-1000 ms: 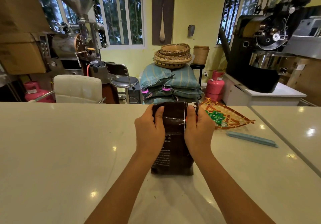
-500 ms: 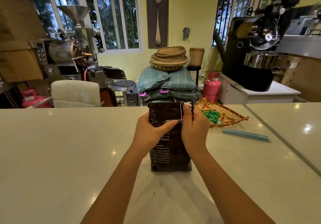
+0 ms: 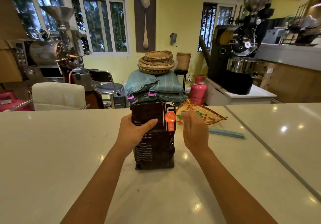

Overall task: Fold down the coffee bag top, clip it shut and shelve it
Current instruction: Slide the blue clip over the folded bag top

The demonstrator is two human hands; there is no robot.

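Observation:
A dark brown coffee bag (image 3: 154, 150) stands upright on the white counter (image 3: 52, 154) in front of me. Its top is folded down toward me, showing an orange label. My left hand (image 3: 134, 131) grips the bag's upper left side, thumb pressed across the folded flap. My right hand (image 3: 194, 130) hovers just right of the bag, fingers loosely curled and off it, holding nothing. A light blue bag clip (image 3: 226, 133) lies flat on the counter right of that hand.
A woven triangular tray (image 3: 208, 114) with green bits lies behind my right hand. A seam (image 3: 260, 145) splits the counter on the right. Beyond the counter stand a white chair (image 3: 57, 95), sacks with baskets, a pink gas cylinder (image 3: 198, 90) and two roasters.
The bag's top has been folded down toward me, exposing the orange label. My right hand has come off the bag and moved right; the left hand keeps hold with its thumb on the fold.

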